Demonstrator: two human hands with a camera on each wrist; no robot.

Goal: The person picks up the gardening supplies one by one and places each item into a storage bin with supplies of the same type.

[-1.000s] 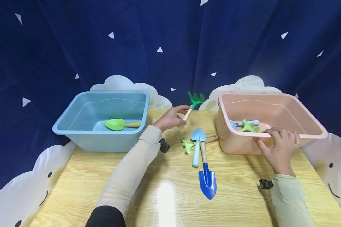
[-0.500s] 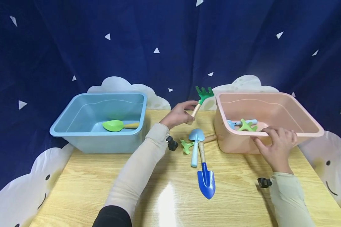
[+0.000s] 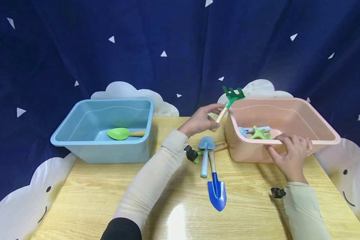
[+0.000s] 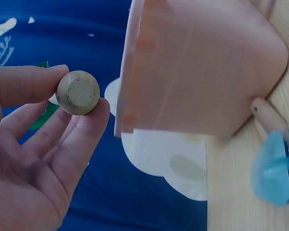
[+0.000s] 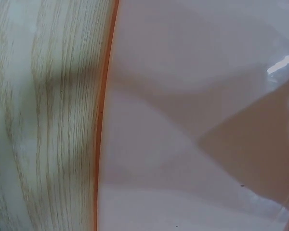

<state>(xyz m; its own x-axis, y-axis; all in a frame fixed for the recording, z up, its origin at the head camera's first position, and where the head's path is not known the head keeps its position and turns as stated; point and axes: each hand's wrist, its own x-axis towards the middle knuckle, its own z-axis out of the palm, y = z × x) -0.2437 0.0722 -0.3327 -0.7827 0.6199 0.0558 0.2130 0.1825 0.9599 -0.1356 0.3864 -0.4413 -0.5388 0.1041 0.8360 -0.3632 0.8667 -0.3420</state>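
My left hand (image 3: 201, 120) pinches the wooden handle of a small green hand rake (image 3: 235, 96) between thumb and fingers. The rake is raised, tines up, beside the left rim of the pink bin (image 3: 237, 151). In the left wrist view the handle's round end (image 4: 78, 93) faces the camera. With fingers over the front rim and thumb outside, my right hand (image 3: 292, 156) grips the pink bin. Inside that bin lie a light green claw-like piece (image 3: 259, 133) and a light blue tool (image 3: 264, 129). The right wrist view shows only bin wall (image 5: 149, 144) and table.
A blue bin (image 3: 102, 150) on the left holds a lime green trowel (image 3: 120, 133). Between the bins lie a light blue trowel (image 3: 204, 163), a dark blue trowel (image 3: 217, 193), a wooden handle (image 3: 220, 146) and a partly hidden light green piece (image 3: 197, 160). A dark curtain (image 3: 180, 40) hangs behind.
My left hand has carried the green rake rightward and slightly up, to the pink bin's left rim. My right hand has stayed on the bin's front rim.
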